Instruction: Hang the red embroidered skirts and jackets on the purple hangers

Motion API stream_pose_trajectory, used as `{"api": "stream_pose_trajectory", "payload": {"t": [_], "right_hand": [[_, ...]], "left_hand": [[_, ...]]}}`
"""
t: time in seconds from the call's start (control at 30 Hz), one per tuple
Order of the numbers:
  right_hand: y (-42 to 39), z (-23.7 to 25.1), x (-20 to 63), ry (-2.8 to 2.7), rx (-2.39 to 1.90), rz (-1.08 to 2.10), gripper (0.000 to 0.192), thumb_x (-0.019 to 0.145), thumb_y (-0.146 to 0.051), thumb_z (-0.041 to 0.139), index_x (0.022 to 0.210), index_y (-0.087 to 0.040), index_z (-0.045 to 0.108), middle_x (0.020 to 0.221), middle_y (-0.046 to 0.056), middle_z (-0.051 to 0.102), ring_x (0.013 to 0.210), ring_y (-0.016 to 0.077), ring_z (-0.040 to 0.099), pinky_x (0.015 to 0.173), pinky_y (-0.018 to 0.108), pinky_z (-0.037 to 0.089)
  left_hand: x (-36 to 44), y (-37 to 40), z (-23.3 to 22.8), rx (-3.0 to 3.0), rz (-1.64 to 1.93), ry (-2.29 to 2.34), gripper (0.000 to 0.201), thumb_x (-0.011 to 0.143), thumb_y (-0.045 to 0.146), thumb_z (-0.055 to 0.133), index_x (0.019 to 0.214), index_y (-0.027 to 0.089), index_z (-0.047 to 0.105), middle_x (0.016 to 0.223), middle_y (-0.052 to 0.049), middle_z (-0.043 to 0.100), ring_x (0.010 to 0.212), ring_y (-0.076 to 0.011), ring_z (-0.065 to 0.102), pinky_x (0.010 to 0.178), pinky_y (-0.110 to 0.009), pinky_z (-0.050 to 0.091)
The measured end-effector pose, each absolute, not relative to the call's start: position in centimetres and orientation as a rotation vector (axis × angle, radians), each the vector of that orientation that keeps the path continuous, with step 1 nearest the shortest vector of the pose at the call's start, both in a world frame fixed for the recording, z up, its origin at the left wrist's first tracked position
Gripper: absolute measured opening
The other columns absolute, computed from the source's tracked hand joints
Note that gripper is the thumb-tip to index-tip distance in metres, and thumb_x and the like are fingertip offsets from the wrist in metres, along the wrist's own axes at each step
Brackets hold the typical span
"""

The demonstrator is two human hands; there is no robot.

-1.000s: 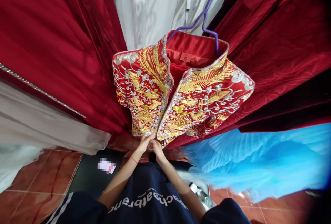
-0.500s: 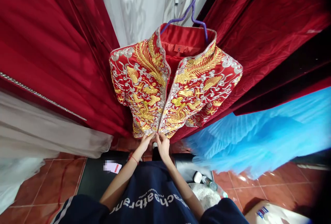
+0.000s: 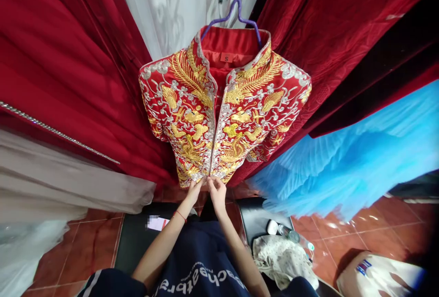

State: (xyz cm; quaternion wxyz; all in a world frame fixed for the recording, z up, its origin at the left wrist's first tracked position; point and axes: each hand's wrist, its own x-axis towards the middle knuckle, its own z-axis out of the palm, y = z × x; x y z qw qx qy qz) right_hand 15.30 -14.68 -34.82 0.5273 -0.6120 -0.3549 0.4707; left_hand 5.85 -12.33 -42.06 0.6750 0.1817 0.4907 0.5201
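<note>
A red jacket point(image 3: 192, 119) with gold and silver embroidery hangs from a purple hanger point(image 3: 236, 7) in front of me. Its stand collar is open at the top, and the two front edges come together lower down. At the bottom of the front opening, my left hand point(image 3: 195, 188) pinches the left edge near the hem. Right beside it, my right hand point(image 3: 217, 192) pinches the other edge, fingertips almost touching the left ones. Whatever fastener lies between the fingers is too small to make out.
Red gowns point(image 3: 85, 59) hang on both sides, with a white dress point(image 3: 178, 9) behind. Pale tulle point(image 3: 113, 187) is at left, a blue ruffled skirt point(image 3: 343, 164) at right. Below are a black bench point(image 3: 133, 237), a phone-like card point(image 3: 159, 223), a bottle point(image 3: 288, 232) and a cloth bag point(image 3: 284, 258).
The view has shifted a little, so the jacket and hanger sit further left. Both hands stay pinched at the jacket's lower front edges.
</note>
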Motion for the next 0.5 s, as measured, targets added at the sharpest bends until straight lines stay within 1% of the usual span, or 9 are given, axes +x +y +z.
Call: {"api": "stream_pose_trajectory", "payload": {"t": [0.1,0.17,0.27,0.37,0.43,0.5], "right_hand": [[-14.2,-34.7,14.9,-0.769,-1.418,1.205,0.037,0.077,-0.054,0.061,0.072,-0.018,0.060,0.057,-0.002,0.055,0.052,0.0107,0.044,0.054,0.024,0.039],[-13.9,-34.6,14.8,-0.722,-1.389,1.272,0.038,0.076,-0.056,0.059,0.073,-0.018,0.059,0.056,-0.002,0.056,0.048,0.0098,0.043,0.052,0.024,0.038],[-13.4,-34.4,15.1,-0.689,-1.360,1.418,0.037,0.072,-0.056,0.058,0.070,-0.019,0.059,0.052,-0.001,0.057,0.042,0.0095,0.043,0.046,0.023,0.036],[-12.9,-34.0,15.5,-0.698,-1.337,1.573,0.034,0.067,-0.052,0.059,0.061,-0.019,0.057,0.044,-0.002,0.051,0.035,0.0090,0.038,0.039,0.023,0.029],[-12.6,-33.6,15.3,-0.703,-1.321,1.609,0.032,0.066,-0.051,0.059,0.058,-0.020,0.055,0.042,-0.003,0.049,0.034,0.0079,0.035,0.037,0.023,0.026],[-12.5,-33.2,14.9,-0.703,-1.305,1.586,0.033,0.066,-0.052,0.058,0.058,-0.020,0.054,0.043,-0.004,0.048,0.033,0.0069,0.033,0.036,0.022,0.023]], "left_hand": [[5.6,-12.2,-42.0,0.448,1.158,1.083,0.042,0.060,0.041,0.089,0.087,0.013,0.075,0.096,-0.012,0.077,0.099,-0.0253,0.071,0.096,-0.037,0.049],[5.5,-12.2,-41.9,0.463,1.152,1.082,0.043,0.060,0.043,0.089,0.088,0.013,0.075,0.096,-0.013,0.077,0.097,-0.0251,0.071,0.093,-0.036,0.050],[5.4,-12.4,-41.8,0.469,1.155,1.095,0.041,0.058,0.043,0.089,0.083,0.014,0.073,0.093,-0.012,0.077,0.094,-0.0236,0.071,0.088,-0.033,0.050],[5.3,-12.7,-41.9,0.466,1.163,1.119,0.039,0.059,0.040,0.090,0.083,0.014,0.072,0.090,-0.009,0.076,0.090,-0.0213,0.070,0.085,-0.030,0.051],[5.2,-12.7,-42.1,0.465,1.156,1.148,0.036,0.068,0.039,0.086,0.088,0.014,0.071,0.092,-0.007,0.074,0.089,-0.0191,0.069,0.083,-0.030,0.053],[5.3,-12.6,-42.4,0.471,1.129,1.169,0.031,0.084,0.038,0.075,0.101,0.013,0.068,0.100,-0.007,0.071,0.090,-0.0179,0.068,0.081,-0.033,0.056]]}}
